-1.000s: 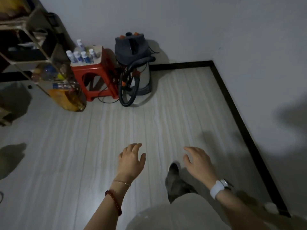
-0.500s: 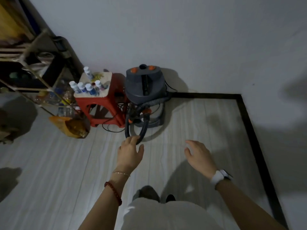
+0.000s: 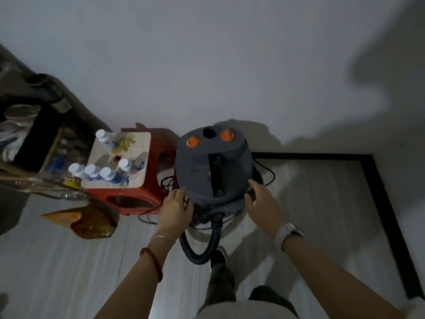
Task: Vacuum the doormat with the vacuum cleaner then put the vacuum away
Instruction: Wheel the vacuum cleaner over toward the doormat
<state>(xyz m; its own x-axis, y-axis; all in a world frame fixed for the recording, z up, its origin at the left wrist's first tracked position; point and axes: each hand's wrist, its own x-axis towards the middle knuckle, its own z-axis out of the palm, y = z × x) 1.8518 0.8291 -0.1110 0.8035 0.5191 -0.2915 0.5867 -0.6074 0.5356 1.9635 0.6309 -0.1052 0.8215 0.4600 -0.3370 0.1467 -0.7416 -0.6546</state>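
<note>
Vacuum [image 3: 212, 173] sits by the wall at 12 o'clock, grey w/ two orange knobs, hose [image 3: 202, 245] looped in front at 6. Left hand [image 3: 176, 207] at its 8 o'clock side, fingers loose & straight, touching the drum edge, not gripping yet. Right hand [image 3: 262, 203] at 4 o'clock, fingers spread, just beside the drum. Prob. placed on both sides to pull it out from the corner. No doormat in sight. Red stool [image 3: 158, 155] w/ bottles [image 3: 92, 171] at 9 o'clock, bag [image 3: 92, 223] at 8.
</note>
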